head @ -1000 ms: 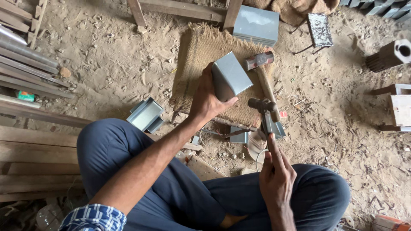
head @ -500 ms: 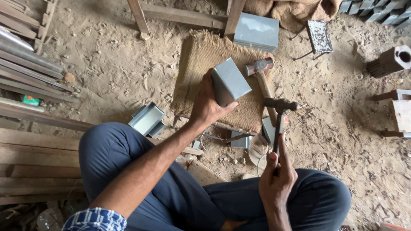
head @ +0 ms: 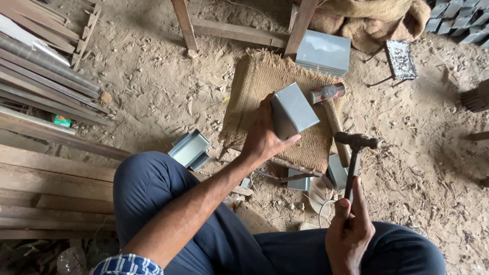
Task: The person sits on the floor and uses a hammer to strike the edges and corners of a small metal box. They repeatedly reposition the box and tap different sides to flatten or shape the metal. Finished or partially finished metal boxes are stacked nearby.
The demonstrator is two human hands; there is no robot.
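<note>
Left hand (head: 265,136) has its grip wrapped around a grey sheet-metal box (head: 293,110), held tilted on a burlap mat (head: 254,86) spread over the sandy floor. Right hand (head: 349,231), near right, has its grip clenched on the handle of a dark hammer (head: 355,147), head raised just right of the box, apart from it. A second, wooden-handled hammer (head: 330,104) lies on the mat beside the box. A folded metal channel (head: 189,148) lies left of the mat.

The left hand (head: 265,136) reaches up from the lower left to mid-frame, fingers spread in a grip. The right hand (head: 349,231), lower right, is fisted, thumb up.
</note>
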